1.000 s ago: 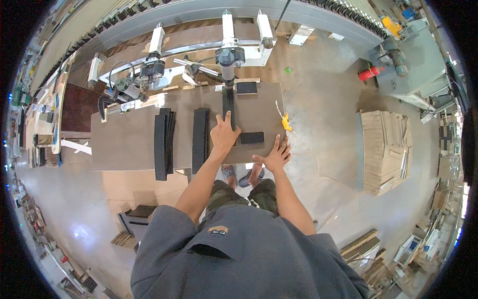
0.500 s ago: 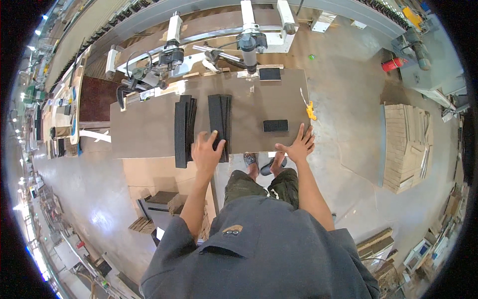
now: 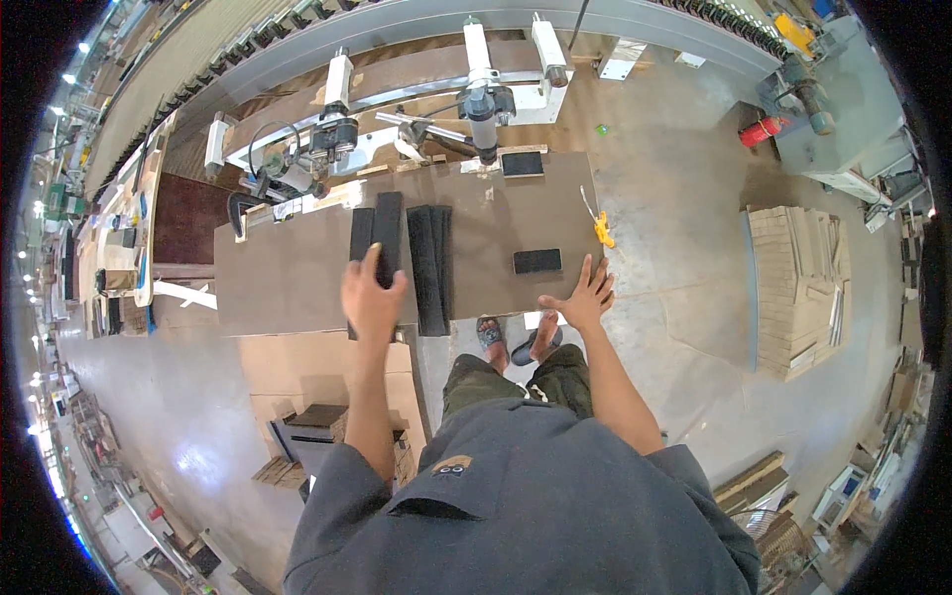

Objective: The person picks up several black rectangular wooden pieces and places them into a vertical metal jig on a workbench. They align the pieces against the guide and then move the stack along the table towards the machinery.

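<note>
My left hand [image 3: 372, 297] is over the left group of long black strips [image 3: 361, 233] on the brown tabletop [image 3: 278, 268]. Its thumb and index finger straddle the near part of one black strip [image 3: 388, 223], which lies a little apart from its neighbour. To the right of it, a second group of black strips [image 3: 428, 268] lies fanned slightly. My right hand [image 3: 583, 300] rests with spread fingers at the table's near right corner, holding nothing. Just beyond it lies a small black rectangular block [image 3: 537, 261].
Another black block [image 3: 522, 164] sits at the table's far edge, below a machine head [image 3: 483, 119]. A yellow corded tool [image 3: 603, 228] hangs at the right edge. Stacked brown boards [image 3: 798, 293] stand on the floor at right; cardboard [image 3: 297, 367] lies at near left.
My left hand has moved left from beside the right group to the left group. One strip there now sits apart at the top. My right hand stays spread at the corner.
</note>
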Demonstrator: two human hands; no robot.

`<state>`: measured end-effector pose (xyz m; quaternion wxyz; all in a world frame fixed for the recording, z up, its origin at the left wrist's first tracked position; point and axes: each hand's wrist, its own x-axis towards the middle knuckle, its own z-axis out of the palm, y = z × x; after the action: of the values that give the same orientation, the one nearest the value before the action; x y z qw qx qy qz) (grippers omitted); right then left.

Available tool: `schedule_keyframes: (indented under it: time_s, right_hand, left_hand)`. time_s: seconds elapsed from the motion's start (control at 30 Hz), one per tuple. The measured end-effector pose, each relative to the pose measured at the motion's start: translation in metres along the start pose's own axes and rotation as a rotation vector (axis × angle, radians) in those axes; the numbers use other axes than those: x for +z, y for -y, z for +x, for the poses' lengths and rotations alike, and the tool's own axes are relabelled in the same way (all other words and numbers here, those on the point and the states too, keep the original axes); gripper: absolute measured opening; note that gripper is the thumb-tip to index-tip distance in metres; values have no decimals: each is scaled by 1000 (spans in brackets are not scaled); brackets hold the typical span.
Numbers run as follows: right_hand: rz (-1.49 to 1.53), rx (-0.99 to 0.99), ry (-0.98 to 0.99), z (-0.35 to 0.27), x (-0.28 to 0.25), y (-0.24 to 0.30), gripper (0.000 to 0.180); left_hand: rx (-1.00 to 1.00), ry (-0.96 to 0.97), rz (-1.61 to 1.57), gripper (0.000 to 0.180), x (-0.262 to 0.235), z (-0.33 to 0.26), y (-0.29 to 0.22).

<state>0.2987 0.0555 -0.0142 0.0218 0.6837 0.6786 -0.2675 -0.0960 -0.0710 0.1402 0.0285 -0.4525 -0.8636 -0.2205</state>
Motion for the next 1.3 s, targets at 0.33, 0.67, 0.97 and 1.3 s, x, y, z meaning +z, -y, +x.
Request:
schedule_keyframes:
  time_s: [0.33,0.67,0.97,1.3]
  right_hand:
    - [1,3,2,-4,-9,10,166]
    - [18,28,-35,-5,-7,8,164]
    - [24,68,8,-5,-18,13,164]
    - [38,44,-7,-5,-14,15,167]
  left_hand:
    - [-89,50,-234,74,170,5,-144]
    - [141,106,-334,78,209,-3,-135]
    - [137,41,-312,68,196,-18,-150]
    - [99,60,-305,65,201,-31,-128]
